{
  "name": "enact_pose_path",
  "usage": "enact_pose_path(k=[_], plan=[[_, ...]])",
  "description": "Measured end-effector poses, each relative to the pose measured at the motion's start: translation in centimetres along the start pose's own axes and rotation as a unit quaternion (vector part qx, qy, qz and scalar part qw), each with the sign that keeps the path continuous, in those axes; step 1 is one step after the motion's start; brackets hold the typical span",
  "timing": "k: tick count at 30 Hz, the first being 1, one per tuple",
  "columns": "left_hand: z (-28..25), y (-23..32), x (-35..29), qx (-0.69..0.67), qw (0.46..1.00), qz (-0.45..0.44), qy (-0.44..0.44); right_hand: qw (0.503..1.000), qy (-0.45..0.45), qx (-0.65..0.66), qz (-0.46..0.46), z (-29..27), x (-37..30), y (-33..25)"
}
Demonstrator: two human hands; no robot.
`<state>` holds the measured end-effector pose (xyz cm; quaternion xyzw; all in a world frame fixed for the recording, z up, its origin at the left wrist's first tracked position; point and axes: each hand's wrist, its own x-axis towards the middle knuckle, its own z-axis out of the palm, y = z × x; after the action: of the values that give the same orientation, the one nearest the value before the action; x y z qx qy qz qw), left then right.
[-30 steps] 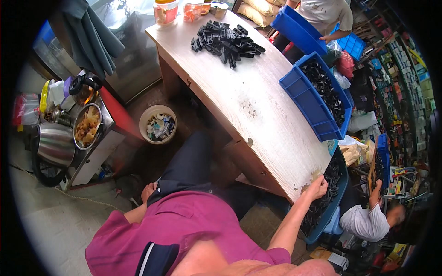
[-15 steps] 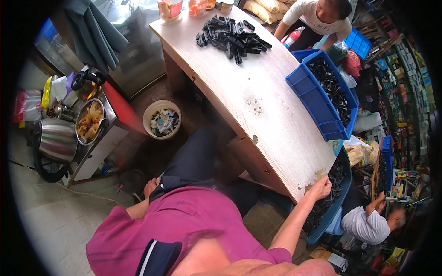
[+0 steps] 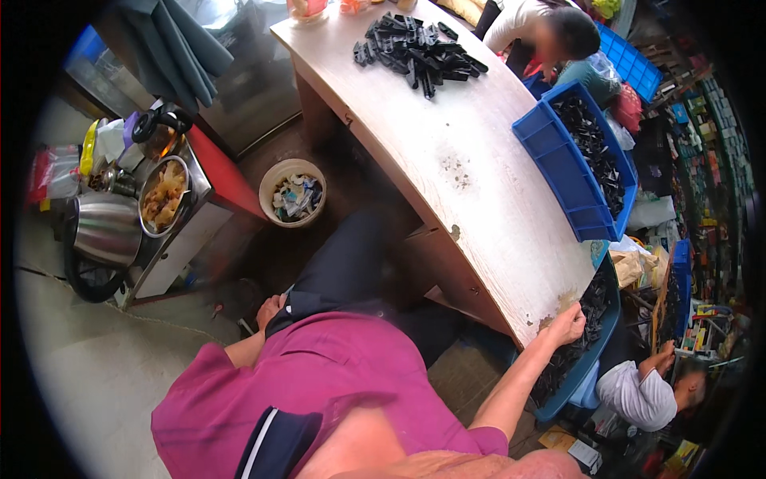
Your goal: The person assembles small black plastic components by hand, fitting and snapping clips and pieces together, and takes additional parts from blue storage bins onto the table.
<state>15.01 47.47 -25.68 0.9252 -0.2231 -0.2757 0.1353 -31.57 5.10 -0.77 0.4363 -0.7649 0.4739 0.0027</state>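
The right hand (image 3: 568,323) rests at the near corner of the wooden table (image 3: 479,184), its fingers curled down over the edge toward the blue bin (image 3: 594,363) that sits just beyond and below it. Whether the fingers close on anything cannot be told; the palm faces down and hides them. The small black parts (image 3: 570,355) lie directly under and just past the fingertips, filling that bin: dark, angular plastic pieces in a loose heap, too small to make out singly.

The left hand (image 3: 270,307) sits well apart from the right, down by the person's hip against the dark trousers, fingers loosely bent, holding nothing that shows.

Farther up the table from the right hand, a second blue crate (image 3: 558,172) overhangs the table's right edge and holds more black pieces. At the far end lies a pile of longer black parts (image 3: 416,54) spread on the bare wood. A person in a white shirt (image 3: 542,24) bends over beyond that pile, and another person (image 3: 646,391) crouches just past the near bin. To the left of the left hand stand a cream bucket (image 3: 293,191) of scraps, a steel kettle (image 3: 104,231) and a pot of food (image 3: 163,194).
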Motion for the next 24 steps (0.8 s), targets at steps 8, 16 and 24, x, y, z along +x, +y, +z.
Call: enact_pose_path(k=[8, 16, 24], plan=[[-0.8, 1.4, -0.5, -0.013, 1.0, -0.014, -0.006, 0.999, -0.006, -0.036, -0.004, -0.3, 0.4, 0.5], [-0.5, 0.4, -0.3, 0.036, 0.997, 0.063, -0.032, 0.996, -0.047, -0.082, 0.004, -0.4, 0.6, 0.3], [-0.8, 3.7, 1.4, -0.017, 0.996, -0.032, -0.077, 0.993, -0.056, -0.099, 0.035, -0.3, 1.0, -0.5]])
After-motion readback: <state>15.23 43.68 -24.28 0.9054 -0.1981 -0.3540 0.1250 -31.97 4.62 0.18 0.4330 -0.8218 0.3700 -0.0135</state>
